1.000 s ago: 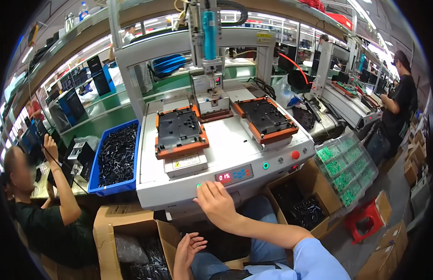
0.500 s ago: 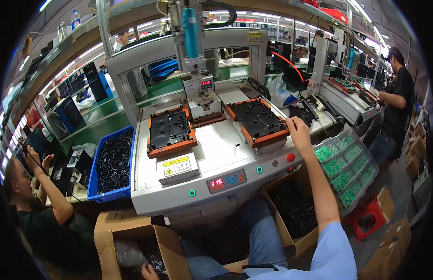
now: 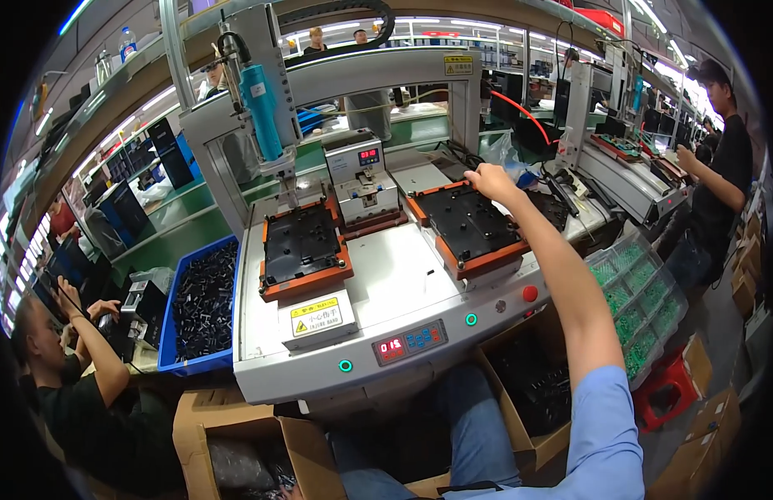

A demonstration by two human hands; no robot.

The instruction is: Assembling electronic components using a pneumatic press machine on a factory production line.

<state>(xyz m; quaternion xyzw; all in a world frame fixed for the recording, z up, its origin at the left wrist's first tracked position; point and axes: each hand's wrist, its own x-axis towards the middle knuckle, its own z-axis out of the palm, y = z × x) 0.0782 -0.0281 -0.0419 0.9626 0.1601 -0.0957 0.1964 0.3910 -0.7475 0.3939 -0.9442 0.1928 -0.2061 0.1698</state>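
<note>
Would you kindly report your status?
Right hand at far edge of right black panel; left hand barely visible at carton; blue screwdriver by left panel.

We have our right hand [image 3: 490, 182] at the far corner of the right black panel [image 3: 470, 221]; a teal screwdriver [image 3: 261, 114] hangs above the left panel [image 3: 299, 243].

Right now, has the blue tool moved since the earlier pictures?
Yes, left. The blue tool was lined up with the small grey box at the back; now it's left of that box, over the back of the left tray.
</note>
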